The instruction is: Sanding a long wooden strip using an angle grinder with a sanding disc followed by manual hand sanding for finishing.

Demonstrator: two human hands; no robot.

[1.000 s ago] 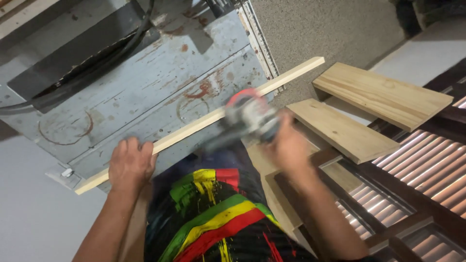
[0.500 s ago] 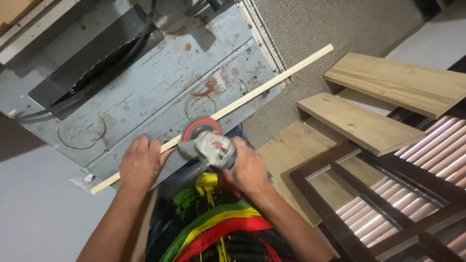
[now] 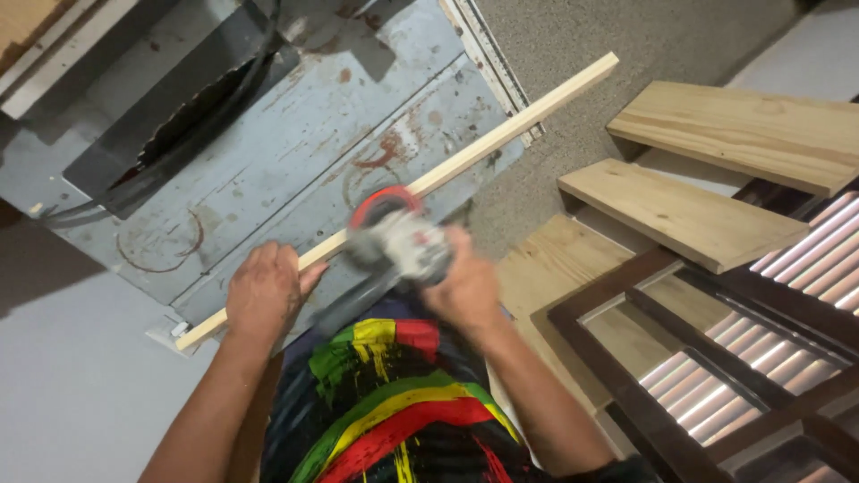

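Observation:
A long thin strip of pale wood [image 3: 483, 143] lies slanted along the near edge of a worn grey-blue metal table [image 3: 295, 143]. My left hand [image 3: 264, 291] presses down on the strip near its lower left end. My right hand [image 3: 465, 286] grips a grey angle grinder [image 3: 398, 237] with a red disc guard. The grinder's disc sits against the strip just right of my left hand. The tool and my right hand are motion-blurred.
Two pale wooden boards [image 3: 680, 215] lie like shelves at the right, above a dark brown slatted frame [image 3: 716, 358]. A black cable [image 3: 179, 107] runs over the table's far left. Speckled floor [image 3: 608, 36] shows beyond the table.
The grinder and my right hand slid left along the strip toward my left hand, then shifted slightly right again. My left hand has kept its hold on the strip.

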